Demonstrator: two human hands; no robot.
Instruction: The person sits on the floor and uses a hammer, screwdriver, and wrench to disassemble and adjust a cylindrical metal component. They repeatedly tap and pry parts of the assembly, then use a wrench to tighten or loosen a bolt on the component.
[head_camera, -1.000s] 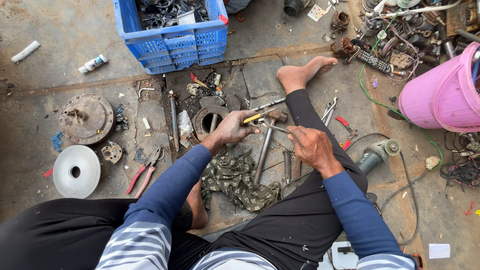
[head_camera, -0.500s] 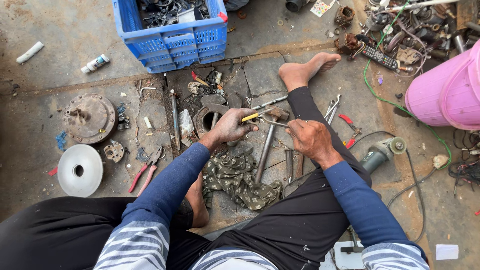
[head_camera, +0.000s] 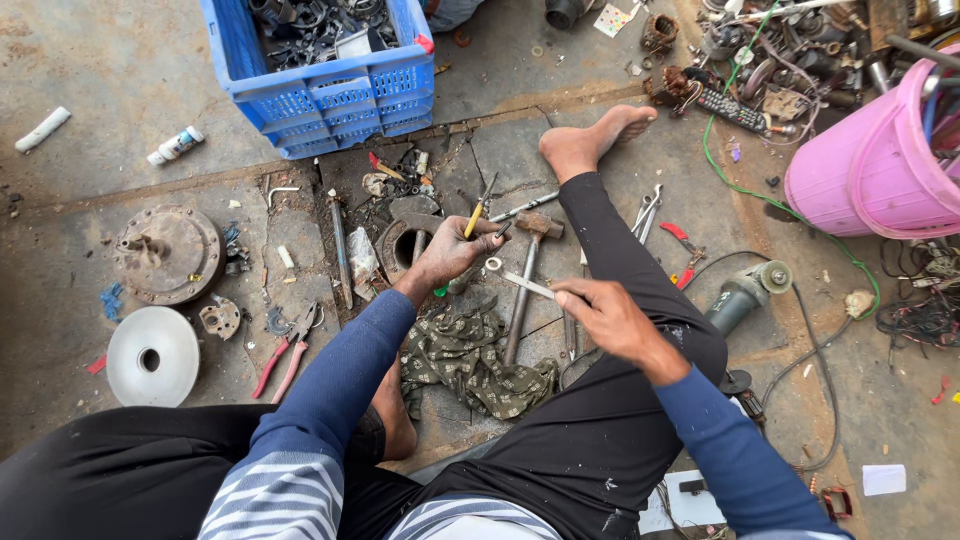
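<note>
Sitting on cracked concrete, we look down over our own legs at a floor strewn with parts. Far left: a white disc (head_camera: 152, 356) with a centre hole, and above it a rusty round hub plate (head_camera: 170, 253). Red-handled pliers (head_camera: 286, 351) lie just beside them. Up top stands a blue crate (head_camera: 330, 92) full of dark metal scrap.

Centre: our left hand (head_camera: 452, 252) is closed around a yellow-handled screwdriver (head_camera: 478, 210), its shaft pointing up and away, fingers wrapped tight. Just below the knuckles a small metal ring (head_camera: 494, 264) lies on the slab, near a rusty ring-shaped part (head_camera: 404, 243). A hammer (head_camera: 524, 288) lies next to the hand, head away from us, handle running back over a camouflage rag (head_camera: 470, 360).

Our right hand (head_camera: 608, 318) pinches a thin flat metal strip (head_camera: 528, 285) between thumb and fingers, a narrow grip, its tip aimed toward the left hand.

Further right: red-handled snips (head_camera: 682, 240), an angle grinder (head_camera: 745, 291) with its cable trailing, a pink bucket (head_camera: 876, 170).

Risks, as we judge them: the strip is held only at its end, so it could slip or flex and jab the left hand. The loose ring could roll into the floor cracks. Our bare foot (head_camera: 592, 140) sits among sharp tools.
</note>
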